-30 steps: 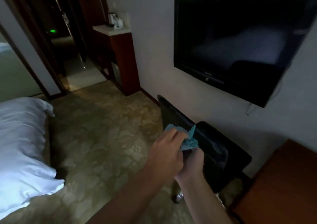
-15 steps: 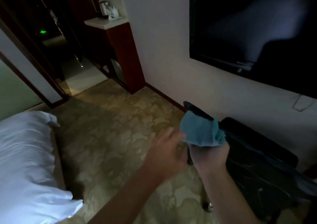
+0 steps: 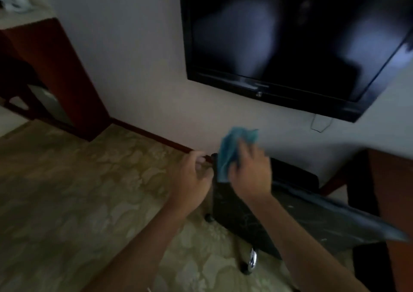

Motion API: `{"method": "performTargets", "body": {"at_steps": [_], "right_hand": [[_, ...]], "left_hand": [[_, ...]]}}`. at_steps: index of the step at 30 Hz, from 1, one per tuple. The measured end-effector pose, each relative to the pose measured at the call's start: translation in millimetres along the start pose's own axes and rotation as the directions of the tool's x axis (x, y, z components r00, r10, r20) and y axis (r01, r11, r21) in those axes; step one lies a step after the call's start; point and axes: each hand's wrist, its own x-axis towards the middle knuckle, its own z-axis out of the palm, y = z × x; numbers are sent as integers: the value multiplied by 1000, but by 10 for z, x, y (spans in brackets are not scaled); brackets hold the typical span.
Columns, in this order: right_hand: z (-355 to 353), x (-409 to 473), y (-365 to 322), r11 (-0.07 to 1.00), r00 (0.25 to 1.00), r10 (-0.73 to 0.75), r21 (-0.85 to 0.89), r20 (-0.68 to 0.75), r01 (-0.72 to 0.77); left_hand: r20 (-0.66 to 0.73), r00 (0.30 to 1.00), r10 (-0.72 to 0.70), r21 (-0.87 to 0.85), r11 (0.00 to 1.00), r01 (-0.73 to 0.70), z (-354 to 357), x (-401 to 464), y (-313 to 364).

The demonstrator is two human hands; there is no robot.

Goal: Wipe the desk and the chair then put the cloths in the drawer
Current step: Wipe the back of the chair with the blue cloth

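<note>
A black wheeled chair (image 3: 245, 220) stands by the wall under the television, its back towards me. My right hand (image 3: 251, 175) grips a crumpled blue cloth (image 3: 232, 151) against the top of the chair's back. Just left of the chair's top corner hovers my left hand (image 3: 192, 177), fingers loosely curled and holding nothing; whether it touches the chair is unclear. The reddish wooden desk (image 3: 388, 193) shows at the right edge. The picture is blurred by motion.
A black television (image 3: 290, 41) hangs on the white wall above the chair. A red-brown cabinet (image 3: 51, 68) with a pale top stands at the far left. Patterned beige carpet (image 3: 78, 191) covers the floor to the left of the chair.
My view has swung right and closer to the chair; the bed has left the frame. My right hand has brought the cloth down onto the chair's back, and my left hand has let go of it.
</note>
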Motion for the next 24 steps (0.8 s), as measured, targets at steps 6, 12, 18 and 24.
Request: {"method": "performTargets", "body": {"at_steps": [6,12,18,24], "right_hand": [[690,152,-253,860,955,77,-503,285,80],[940,416,-316,826,918,97,-545,385,142],[658,104,-17,875,951,24,-466,308,129],[120,-467,694,888,981,22,-455,193,69]], "left_hand": [[97,995,-19,-37,999,22,-134,500,-533],[186,983,-7,14,1000,5,6,683,-727],[189,944,269,19,961,-277,381,675,-275],[165,892,421,53,899,-434,973,289,266]]}}
